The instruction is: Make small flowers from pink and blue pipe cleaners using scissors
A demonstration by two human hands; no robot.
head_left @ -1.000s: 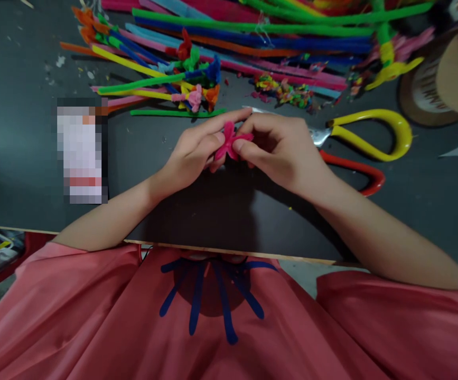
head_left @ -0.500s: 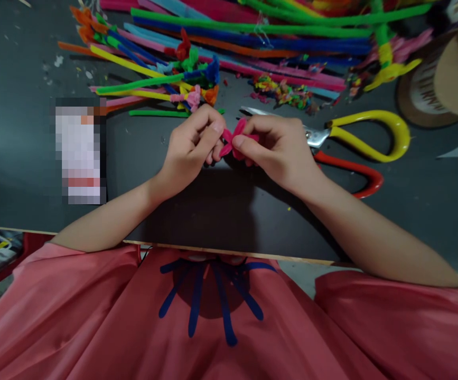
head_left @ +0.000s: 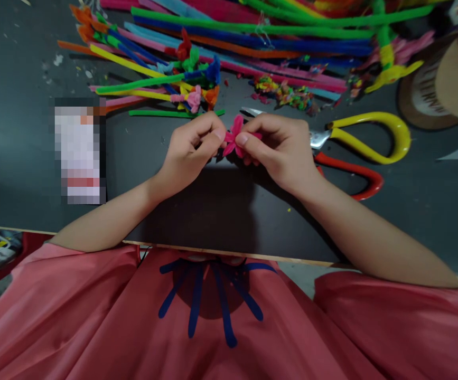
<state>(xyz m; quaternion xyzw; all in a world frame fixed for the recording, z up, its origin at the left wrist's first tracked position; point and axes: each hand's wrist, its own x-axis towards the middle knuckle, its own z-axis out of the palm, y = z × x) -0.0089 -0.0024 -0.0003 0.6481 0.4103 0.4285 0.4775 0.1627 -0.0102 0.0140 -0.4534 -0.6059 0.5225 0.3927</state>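
Note:
A small pink pipe-cleaner flower [head_left: 234, 134] with looped petals is held up between my two hands, just over the dark table. The thumb and fingers of my left hand [head_left: 197, 145] pinch its left side. On the right, my right hand [head_left: 278, 148] grips other petals between thumb and forefinger, hiding part of the flower. Behind the right hand lie scissors with one yellow handle [head_left: 401, 137] and one red handle [head_left: 373, 182]; their blades are partly covered by that hand.
Long coloured pipe cleaners [head_left: 252, 29] lie across the back. Finished pipe-cleaner flowers [head_left: 193, 97] on stems rest at the left, near a short green pipe cleaner [head_left: 157, 113]. Fuzzy scraps [head_left: 284, 92] are heaped behind the scissors. A blurred-out rectangular object [head_left: 80, 153] lies left, a brown spool [head_left: 422, 89] right.
The pink flower has turned slightly in my fingers, so its petals point differently. My left hand has shifted slightly, its fingertips still at the flower's left side. Other things stay in place.

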